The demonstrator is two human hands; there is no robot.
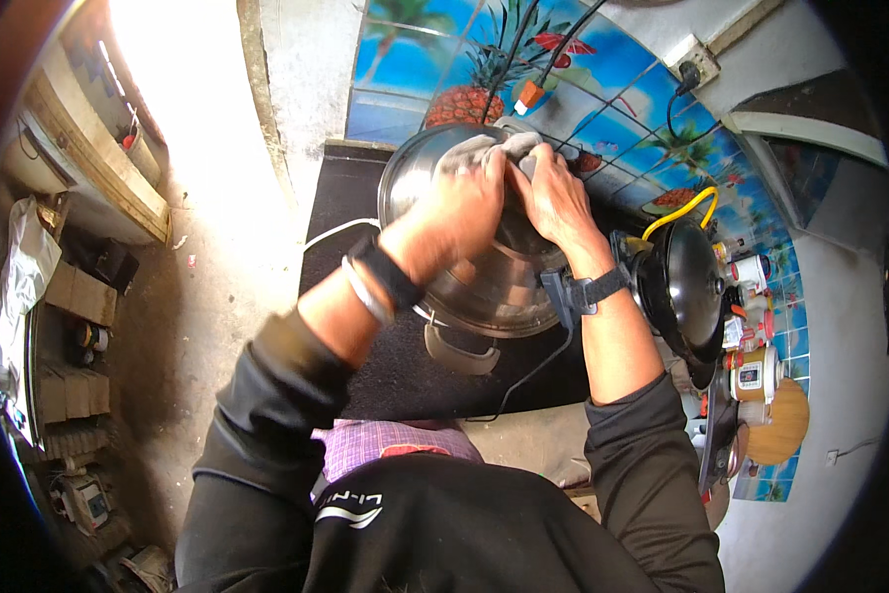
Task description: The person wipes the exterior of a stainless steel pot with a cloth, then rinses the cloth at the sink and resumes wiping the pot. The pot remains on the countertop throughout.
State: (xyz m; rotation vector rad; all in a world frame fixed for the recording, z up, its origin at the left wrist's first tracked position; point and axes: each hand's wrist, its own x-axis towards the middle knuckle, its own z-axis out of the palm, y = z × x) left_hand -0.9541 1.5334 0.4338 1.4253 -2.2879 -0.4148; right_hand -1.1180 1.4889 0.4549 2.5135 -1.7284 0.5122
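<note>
A large stainless steel pot with a shiny metal lid (481, 289) stands on the black counter (392, 378). Over the lid's far side, my left hand (455, 207) grips a grey cloth (463, 154). My right hand (555, 193) holds the same cloth beside it, fingers closed on the bunched part. The lid's knob is hidden behind my hands. A grey side handle (459, 354) of the pot points towards me.
Right of the pot sits a black lidded wok (689, 285) with a yellow cable (678, 211) behind it. Jars and bottles (752, 374) line the tiled wall (622, 118). A round wooden board (781, 426) leans there. A white cord (340, 230) runs to the pot's left.
</note>
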